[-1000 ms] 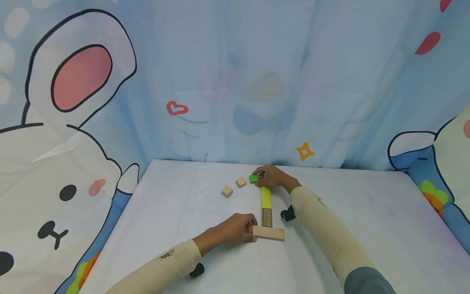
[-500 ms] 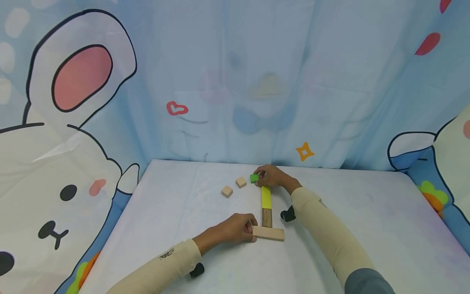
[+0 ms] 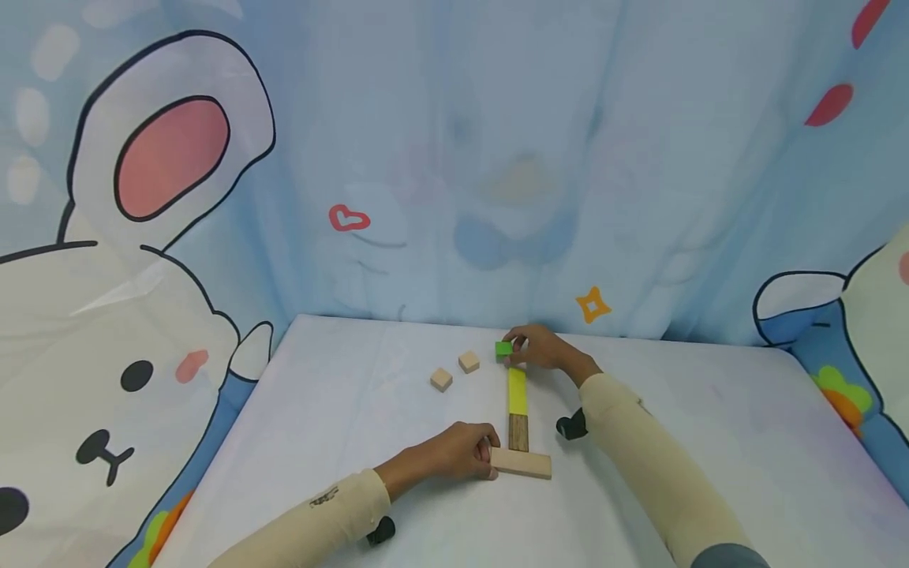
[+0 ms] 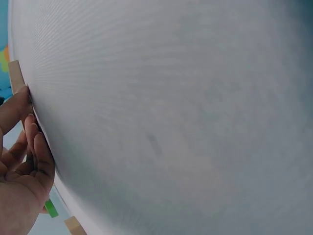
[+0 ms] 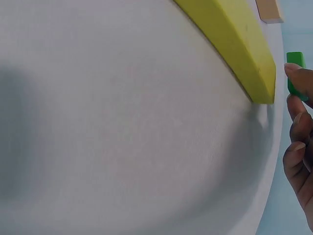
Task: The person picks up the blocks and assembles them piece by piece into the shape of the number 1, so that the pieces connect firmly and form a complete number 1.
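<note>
On the white table (image 3: pixel 341 426) a yellow block (image 3: pixel 517 390) and a dark brown block (image 3: pixel 518 432) lie end to end. A tan plank (image 3: pixel 521 462) lies across the near end of that line. My left hand (image 3: pixel 474 459) rests on the table with its curled fingertips against the plank's left end (image 4: pixel 16 76). My right hand (image 3: pixel 534 348) pinches a small green block (image 3: pixel 504 348) just beyond the yellow block's far end (image 5: pixel 264 73). The green block (image 5: pixel 295 76) shows by my right fingertips.
Two small tan cubes (image 3: pixel 469 361) (image 3: pixel 441 379) sit left of the green block. A pale blue cartoon curtain (image 3: pixel 454 158) hangs behind and around the table. Black wrist cameras (image 3: pixel 572 426) ride on my forearms.
My right hand and the green block have shifted slightly rightward, toward the far end of the yellow block. My left hand stays at the plank. The head view has tilted a little.
</note>
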`<state>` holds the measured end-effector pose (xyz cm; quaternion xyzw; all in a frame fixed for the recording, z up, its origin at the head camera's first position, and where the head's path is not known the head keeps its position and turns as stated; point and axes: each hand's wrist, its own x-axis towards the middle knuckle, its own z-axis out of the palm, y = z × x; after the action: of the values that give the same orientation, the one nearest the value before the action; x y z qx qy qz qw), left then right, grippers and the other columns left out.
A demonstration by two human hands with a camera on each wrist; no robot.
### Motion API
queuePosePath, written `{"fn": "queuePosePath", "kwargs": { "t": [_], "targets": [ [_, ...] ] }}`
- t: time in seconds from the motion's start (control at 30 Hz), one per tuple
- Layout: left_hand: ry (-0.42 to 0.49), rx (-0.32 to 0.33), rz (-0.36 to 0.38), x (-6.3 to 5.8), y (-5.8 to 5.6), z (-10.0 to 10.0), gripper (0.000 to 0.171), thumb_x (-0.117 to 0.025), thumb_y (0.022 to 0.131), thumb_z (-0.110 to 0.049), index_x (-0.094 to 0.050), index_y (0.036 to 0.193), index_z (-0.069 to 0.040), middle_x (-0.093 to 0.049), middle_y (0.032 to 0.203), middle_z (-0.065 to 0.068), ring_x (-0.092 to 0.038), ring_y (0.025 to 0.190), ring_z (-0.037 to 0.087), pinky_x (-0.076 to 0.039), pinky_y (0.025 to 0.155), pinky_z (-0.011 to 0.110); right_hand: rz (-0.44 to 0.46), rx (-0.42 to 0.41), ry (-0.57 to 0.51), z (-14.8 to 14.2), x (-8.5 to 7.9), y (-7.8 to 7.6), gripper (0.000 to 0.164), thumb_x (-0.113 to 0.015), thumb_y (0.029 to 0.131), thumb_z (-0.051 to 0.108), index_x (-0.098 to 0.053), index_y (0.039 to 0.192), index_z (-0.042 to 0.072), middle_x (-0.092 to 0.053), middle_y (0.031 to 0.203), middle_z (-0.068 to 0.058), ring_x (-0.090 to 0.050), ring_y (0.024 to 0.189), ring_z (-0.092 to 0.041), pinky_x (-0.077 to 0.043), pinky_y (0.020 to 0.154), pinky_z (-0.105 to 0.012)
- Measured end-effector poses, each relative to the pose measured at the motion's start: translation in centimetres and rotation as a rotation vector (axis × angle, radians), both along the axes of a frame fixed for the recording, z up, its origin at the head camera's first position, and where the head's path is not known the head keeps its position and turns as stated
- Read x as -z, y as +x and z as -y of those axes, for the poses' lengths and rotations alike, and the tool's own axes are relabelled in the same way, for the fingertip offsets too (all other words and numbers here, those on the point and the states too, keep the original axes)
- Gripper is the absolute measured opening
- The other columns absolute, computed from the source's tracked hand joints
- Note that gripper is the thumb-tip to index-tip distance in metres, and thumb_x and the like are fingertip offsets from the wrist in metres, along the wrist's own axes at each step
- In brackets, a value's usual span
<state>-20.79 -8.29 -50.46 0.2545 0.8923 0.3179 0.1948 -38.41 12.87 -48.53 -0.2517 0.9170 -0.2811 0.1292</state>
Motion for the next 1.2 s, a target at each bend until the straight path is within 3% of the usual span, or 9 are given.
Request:
{"fn": "queuePosePath", "kwargs": {
  "t": [0.3,1.2],
  "targets": [
    [-0.020,-0.018,0.001,0.1,0.1,-0.2,0.036,-0.081,0.086,-0.016,-0.064,0.116,-0.011,-0.058,0.080,-0.011,-0.052,0.070,-0.001,-0.046,0.068,0.016,-0.020,-0.072,-0.044,-1.5,-0.4,0.4,0.039,-0.075,0.088,0.018,-0.066,0.121,-0.001,-0.063,0.092,-0.008,-0.055,0.084,-0.021,-0.044,0.067,-0.030],
    [-0.009,-0.010,-0.012,-0.1,0.2,-0.1,0.033,-0.080,0.087,-0.016,-0.064,0.115,-0.010,-0.057,0.079,-0.011,-0.051,0.070,-0.002,-0.045,0.067,0.015,0.022,-0.007,0.010,-3.6,-0.5,0.9,0.040,-0.073,0.089,0.017,-0.065,0.124,0.001,-0.065,0.095,-0.008,-0.054,0.084,-0.020,-0.045,0.069,-0.031]
  ]
}}
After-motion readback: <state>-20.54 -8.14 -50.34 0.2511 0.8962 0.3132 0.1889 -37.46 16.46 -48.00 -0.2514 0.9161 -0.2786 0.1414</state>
